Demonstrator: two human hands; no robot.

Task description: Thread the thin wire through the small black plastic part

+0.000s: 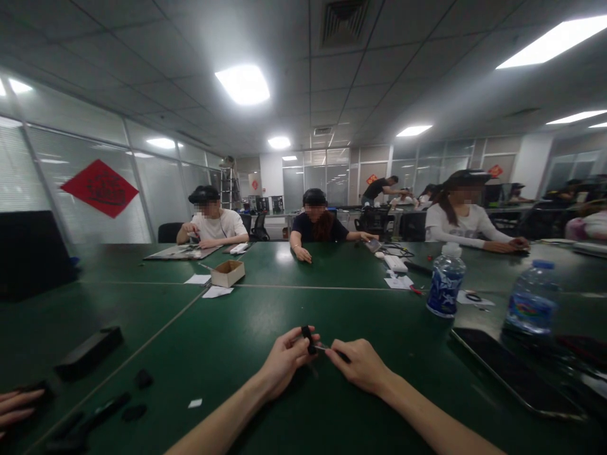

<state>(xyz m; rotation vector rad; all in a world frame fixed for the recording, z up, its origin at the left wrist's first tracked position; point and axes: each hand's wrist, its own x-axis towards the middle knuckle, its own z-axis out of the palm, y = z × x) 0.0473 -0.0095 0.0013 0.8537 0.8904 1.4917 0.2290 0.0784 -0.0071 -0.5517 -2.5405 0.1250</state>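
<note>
My left hand [286, 361] is closed in a pinch round a small black part [308, 337], held just above the green table [246, 354]. My right hand [361, 364] is closed on a thin tool [323, 347] whose tip meets the black part. The two hands nearly touch, in front of me at the table's near middle.
Two water bottles [446, 281] [532, 304] stand to the right, with a dark flat tablet [512, 373] below them. A small cardboard box [228, 273] and paper scraps lie further out. Black pieces [90, 351] lie left, near another person's fingers [16, 404]. Three people sit across the table.
</note>
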